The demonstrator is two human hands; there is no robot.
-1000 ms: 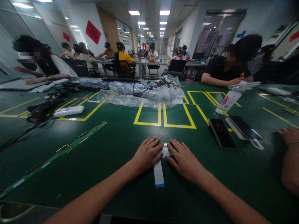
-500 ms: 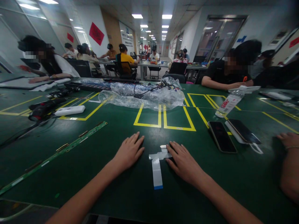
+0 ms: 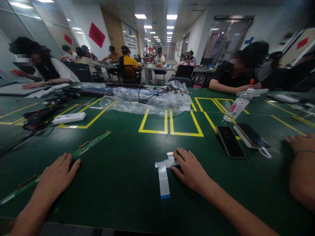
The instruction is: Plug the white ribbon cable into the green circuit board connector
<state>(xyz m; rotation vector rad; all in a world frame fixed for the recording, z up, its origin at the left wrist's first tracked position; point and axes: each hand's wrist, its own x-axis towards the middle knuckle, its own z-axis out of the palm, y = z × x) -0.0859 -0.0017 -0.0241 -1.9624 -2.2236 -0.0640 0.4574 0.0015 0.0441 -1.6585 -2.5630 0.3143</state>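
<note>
Presently both hands lie palm-down on the green table (image 3: 118, 196), well apart from each other. My left hand (image 3: 57, 175) is spread flat, fingers extended and gripping nothing. It rests across the long green circuit strip (image 3: 92, 143), which runs out diagonally from beneath its fingertips, away and to the right, and shows again beside the wrist on the left. My right hand (image 3: 190, 168) is likewise released and flat, its fingertips (image 3: 175, 165) touching the right end of the crosspiece of the white ribbon cable (image 3: 163, 180). The cable's long tail, ending in a blue tip, lies just left of the palm and points back toward me. A small metal connector (image 3: 170, 153) sits just beyond the index fingertip; whether it is joined to the cable I cannot tell. As I judge it, the step in hand is the taking-up of the strip while the cable is pinned in place. The next move calls for the left fingers to curl under the strip's thin edge without flexing it, and for light pressure from the right fingertips so the cable does not slide. Beyond and right of the right hand lies a dark phone (image 3: 230, 141); farther right, a co-worker's forearm (image 3: 301, 170) rests on the table.
</note>
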